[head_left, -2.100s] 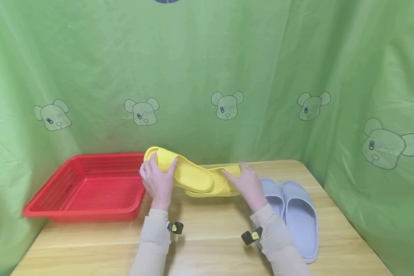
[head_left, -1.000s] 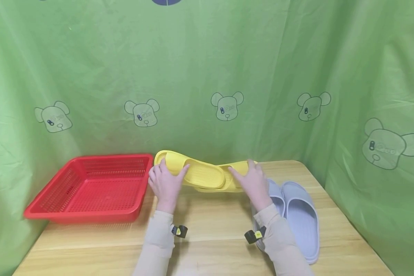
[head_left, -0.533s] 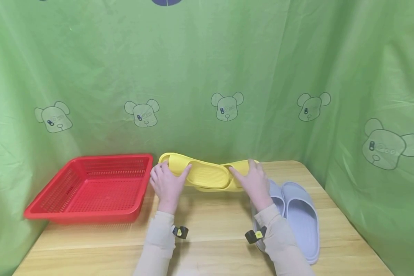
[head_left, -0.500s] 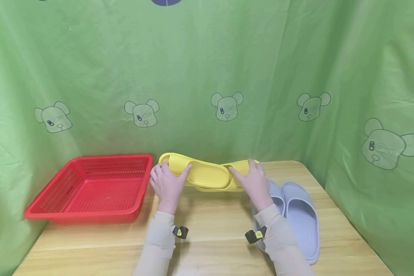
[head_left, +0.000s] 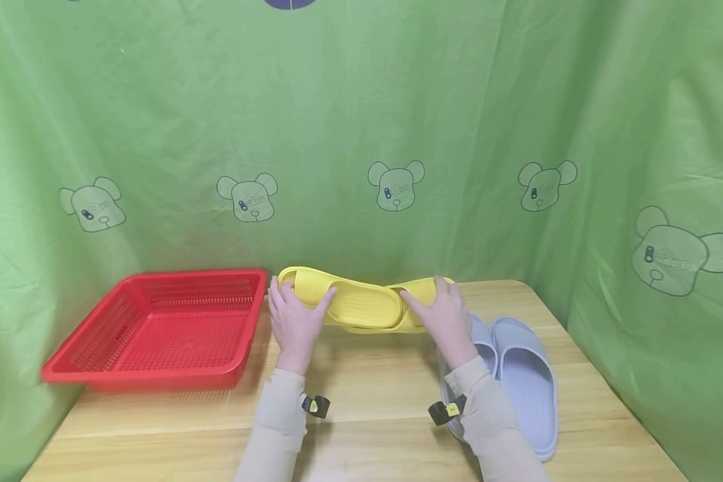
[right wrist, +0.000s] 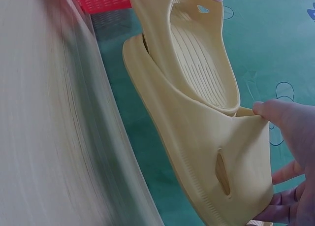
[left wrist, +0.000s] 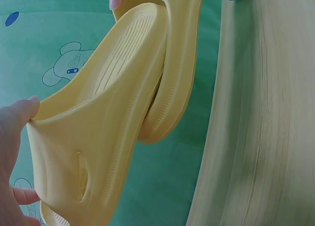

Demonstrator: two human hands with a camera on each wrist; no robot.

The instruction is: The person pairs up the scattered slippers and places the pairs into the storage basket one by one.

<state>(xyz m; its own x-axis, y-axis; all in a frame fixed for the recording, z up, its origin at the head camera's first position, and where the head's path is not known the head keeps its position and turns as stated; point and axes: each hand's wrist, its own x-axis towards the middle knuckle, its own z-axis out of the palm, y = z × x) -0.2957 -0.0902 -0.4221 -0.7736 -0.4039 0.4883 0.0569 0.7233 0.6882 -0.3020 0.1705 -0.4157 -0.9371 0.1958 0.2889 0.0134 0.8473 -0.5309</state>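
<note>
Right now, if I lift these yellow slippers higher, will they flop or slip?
The yellow slippers will probably stay stiff: held by the straps, neither visibly sags. Foam-like moulding suggests they're light. They could slide against each other, since they overlap.

The yellow slippers [head_left: 364, 304] at centre look like matt, ribbed foam; the blue-grey slippers [head_left: 527, 391], lower right, matt too. The red basket [head_left: 156, 377], left, looks glossy plastic; the tabletop [head_left: 373, 402], smooth wood; the green curtain [head_left: 337, 100], faintly shiny sheeting.
</note>
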